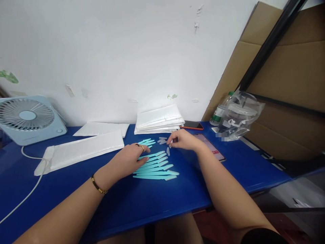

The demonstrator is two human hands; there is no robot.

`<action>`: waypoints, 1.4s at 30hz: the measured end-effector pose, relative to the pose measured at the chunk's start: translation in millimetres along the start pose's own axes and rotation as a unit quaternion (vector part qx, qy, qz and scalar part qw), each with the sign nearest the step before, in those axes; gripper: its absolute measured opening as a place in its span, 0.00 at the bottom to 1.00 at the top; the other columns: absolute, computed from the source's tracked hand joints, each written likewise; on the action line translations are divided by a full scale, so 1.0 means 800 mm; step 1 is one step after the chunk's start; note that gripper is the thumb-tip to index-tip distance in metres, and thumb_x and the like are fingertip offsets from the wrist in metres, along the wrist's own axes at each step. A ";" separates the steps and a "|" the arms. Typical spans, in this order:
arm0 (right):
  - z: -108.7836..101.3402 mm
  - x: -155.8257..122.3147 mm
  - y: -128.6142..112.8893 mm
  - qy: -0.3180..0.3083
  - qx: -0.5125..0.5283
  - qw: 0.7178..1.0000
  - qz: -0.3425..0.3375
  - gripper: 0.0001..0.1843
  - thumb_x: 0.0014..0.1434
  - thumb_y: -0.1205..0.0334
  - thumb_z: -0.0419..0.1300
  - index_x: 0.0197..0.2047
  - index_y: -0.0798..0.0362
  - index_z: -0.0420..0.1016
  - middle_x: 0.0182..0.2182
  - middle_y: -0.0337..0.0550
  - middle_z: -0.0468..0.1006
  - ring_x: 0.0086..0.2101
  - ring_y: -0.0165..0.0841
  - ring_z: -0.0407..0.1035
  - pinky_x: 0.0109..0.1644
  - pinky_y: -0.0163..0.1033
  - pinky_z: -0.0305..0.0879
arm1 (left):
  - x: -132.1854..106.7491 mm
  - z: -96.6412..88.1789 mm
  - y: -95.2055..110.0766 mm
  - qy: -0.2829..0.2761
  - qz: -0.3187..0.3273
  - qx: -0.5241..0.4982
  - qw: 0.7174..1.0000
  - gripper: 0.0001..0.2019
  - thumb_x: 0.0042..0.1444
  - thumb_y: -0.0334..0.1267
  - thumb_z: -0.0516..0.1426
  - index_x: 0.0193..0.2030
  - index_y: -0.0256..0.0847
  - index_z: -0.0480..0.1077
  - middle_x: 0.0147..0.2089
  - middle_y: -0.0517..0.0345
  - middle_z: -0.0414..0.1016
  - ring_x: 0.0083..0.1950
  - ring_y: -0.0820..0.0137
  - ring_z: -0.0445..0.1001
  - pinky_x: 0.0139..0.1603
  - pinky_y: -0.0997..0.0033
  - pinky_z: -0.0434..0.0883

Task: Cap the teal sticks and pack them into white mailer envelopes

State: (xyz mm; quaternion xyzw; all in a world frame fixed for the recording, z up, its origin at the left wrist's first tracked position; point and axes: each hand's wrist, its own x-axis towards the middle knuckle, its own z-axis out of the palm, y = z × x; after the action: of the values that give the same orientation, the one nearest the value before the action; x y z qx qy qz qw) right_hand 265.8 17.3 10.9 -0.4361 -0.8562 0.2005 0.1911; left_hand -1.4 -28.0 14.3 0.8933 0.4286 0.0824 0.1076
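Several teal eyebrow razors (154,168) lie fanned side by side on the blue table, their blade ends to the right. More teal razors (146,142) lie in a smaller bunch behind them. My left hand (130,157) rests over the handles between the two groups, thumb and index finger apart; its palm hides part of the razors. Right of the bunch are several small clear blade caps (161,140), with a single cap (168,151) closer to me. Just above that cap, my right hand (181,139) pinches thumb and fingers together; what is between them is too small to make out.
White padded packets (158,118) are stacked against the wall, with others (86,152) at left. Behind my right arm lies a phone (209,147); another phone (193,125) is farther back. A fan (27,117), bottle (219,113) and bagged cup (238,115) flank the table (114,210).
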 end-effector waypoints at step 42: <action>0.035 0.018 -0.015 -0.017 0.027 0.998 -0.045 0.07 0.50 0.67 0.63 0.34 0.53 0.80 0.28 0.39 0.79 0.28 0.28 0.71 0.32 0.31 0.62 | -0.006 0.003 0.001 -0.089 0.022 -0.100 0.991 0.21 0.57 0.50 0.49 0.56 0.48 0.63 0.51 0.55 0.70 0.49 0.65 0.70 0.46 0.69 0.67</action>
State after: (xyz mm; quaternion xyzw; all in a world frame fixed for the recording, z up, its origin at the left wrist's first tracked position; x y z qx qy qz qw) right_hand 236.3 17.7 -4.6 -0.3880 -0.8724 0.2221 0.1976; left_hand -3.2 -32.4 11.6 0.8910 0.3871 0.0479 0.2321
